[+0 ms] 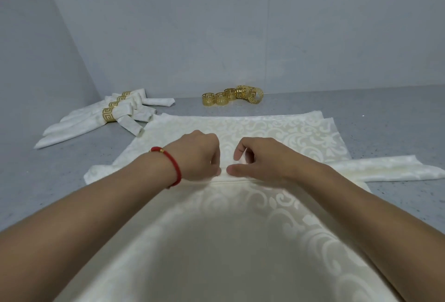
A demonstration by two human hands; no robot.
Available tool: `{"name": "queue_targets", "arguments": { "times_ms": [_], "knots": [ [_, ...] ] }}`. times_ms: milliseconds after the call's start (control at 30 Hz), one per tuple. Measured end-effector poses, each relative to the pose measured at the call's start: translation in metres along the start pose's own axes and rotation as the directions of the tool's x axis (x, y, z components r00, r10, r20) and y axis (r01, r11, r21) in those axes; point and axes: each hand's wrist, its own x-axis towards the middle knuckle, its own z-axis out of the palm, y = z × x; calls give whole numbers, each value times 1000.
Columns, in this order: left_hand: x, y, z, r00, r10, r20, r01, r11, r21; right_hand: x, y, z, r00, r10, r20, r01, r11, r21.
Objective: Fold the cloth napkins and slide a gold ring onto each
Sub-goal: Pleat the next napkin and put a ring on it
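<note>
Napkin [252, 205], cream with a pale scroll pattern, spread flat across the centre and lower frame on the grey tabletop [385, 109]; a folded edge runs crosswise at mid-frame. My left hand [197, 154], wrist bearing a red bracelet [173, 166], has its fingers curled down onto that fold, its grip pinching the cloth. My right hand [260, 157], just beside it, pinches the same fold between thumb and bent fingers, a small peak of cloth showing inside the grip. More flat napkins [332, 128] lie beneath, their edges stepping out at upper right. One rolled napkin [390, 169] lies at right, its near end hidden behind my right forearm. Finished napkins [96, 118], each wearing a gold ring, are fanned in a pile at upper left; I cannot count them exactly. Loose gold rings [231, 95], openwork in a key pattern, stand in a curved row at upper centre, close to the grey wall [216, 24].
</note>
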Motion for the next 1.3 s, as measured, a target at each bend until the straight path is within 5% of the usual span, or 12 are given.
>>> {"name": "queue_targets", "arguments": {
  "times_ms": [300,567,800,1000,1133,1300],
  "knots": [
    [10,23,-30,924,-61,378,-44,964,263,-4,-6,2,999,-14,-29,10,992,-123],
    [18,17,-60,785,162,597,71,935,-346,-5,-7,3,998,-7,-56,1,993,-118],
    [12,-2,-27,917,306,255,-183,892,-414,0,0,3,999,-38,-3,37,997,-65],
    [4,-7,5,951,306,-36,-279,805,-523,-14,17,-33,991,-29,130,-17,942,334],
    [10,-12,14,950,310,-33,-280,803,-526,-19,30,-64,985,46,169,-55,997,52],
    [17,-10,17,955,296,0,-248,804,-541,-33,30,-94,885,352,306,-273,923,-272]
  ]
}}
